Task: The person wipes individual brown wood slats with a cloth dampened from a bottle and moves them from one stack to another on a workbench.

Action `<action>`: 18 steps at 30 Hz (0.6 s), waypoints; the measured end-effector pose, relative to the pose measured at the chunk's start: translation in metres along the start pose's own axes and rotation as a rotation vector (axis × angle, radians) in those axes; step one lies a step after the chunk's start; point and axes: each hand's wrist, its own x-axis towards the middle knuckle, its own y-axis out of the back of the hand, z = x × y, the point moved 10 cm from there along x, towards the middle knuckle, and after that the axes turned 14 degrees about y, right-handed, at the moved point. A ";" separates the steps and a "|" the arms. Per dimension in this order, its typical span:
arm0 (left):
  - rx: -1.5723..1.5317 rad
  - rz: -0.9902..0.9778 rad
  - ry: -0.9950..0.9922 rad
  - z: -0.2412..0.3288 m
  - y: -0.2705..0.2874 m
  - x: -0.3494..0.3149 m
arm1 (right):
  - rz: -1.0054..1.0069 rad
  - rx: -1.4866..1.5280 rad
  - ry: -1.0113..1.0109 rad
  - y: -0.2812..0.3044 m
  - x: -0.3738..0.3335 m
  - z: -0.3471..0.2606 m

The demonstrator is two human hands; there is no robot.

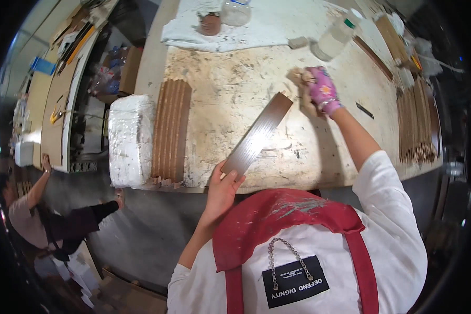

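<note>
My bare left hand (pixel 223 192) grips the near end of a dark brown wooden plank (pixel 259 133), thumb on its glossy face. The plank slants away to the right over the worktable (pixel 220 94), its far end just left of my other hand. A pink flowered glove covers my right hand (pixel 323 90), which is closed on a crumpled tan rag (pixel 296 77) at the tabletop. Part of the rag is hidden by the glove. Right of that hand lies a thin black strip (pixel 365 110).
Stacked planks (pixel 171 131) and a white wrapped bundle (pixel 130 141) line the table's left side; more strips (pixel 417 125) stand at the right. A clear bottle (pixel 332 42), a small block (pixel 298 42) and a brown jar (pixel 210 24) sit at the back. Another person (pixel 29 214) is far left.
</note>
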 end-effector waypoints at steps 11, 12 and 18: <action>0.137 -0.114 -0.099 -0.011 -0.001 0.026 | -0.097 0.354 0.240 -0.065 -0.045 -0.118; 0.046 -0.147 -0.032 -0.018 0.000 0.030 | -0.072 0.341 0.251 -0.062 -0.041 -0.106; -0.068 -0.188 0.085 -0.023 0.004 0.026 | 0.008 0.372 0.209 -0.075 -0.038 -0.092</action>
